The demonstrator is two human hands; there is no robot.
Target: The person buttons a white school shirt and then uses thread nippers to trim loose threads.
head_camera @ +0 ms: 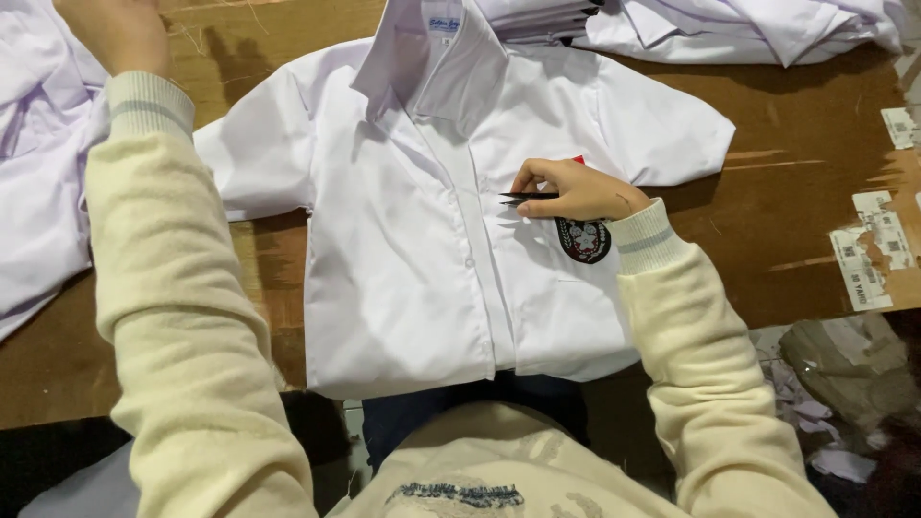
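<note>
The white shirt (422,249) lies flat, collar away from the person. On it, the right hand (576,190) pinches what looks like black tweezers (528,197), pointing left.

The left hand (120,34) reaches past the shirt's sleeve; its grip cannot be made out.

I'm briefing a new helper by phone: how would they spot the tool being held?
On the brown wooden table lies a white short-sleeved shirt. The right hand rests on its chest beside a dark badge, pinching thin black tweezers, the only slim dark metal thing there.

My shirt (413,240) is smooth white cloth — its badge (582,240) looks embroidered; the table (796,192) is worn, matt brown wood, my sleeves (173,288) soft cream knit.
</note>
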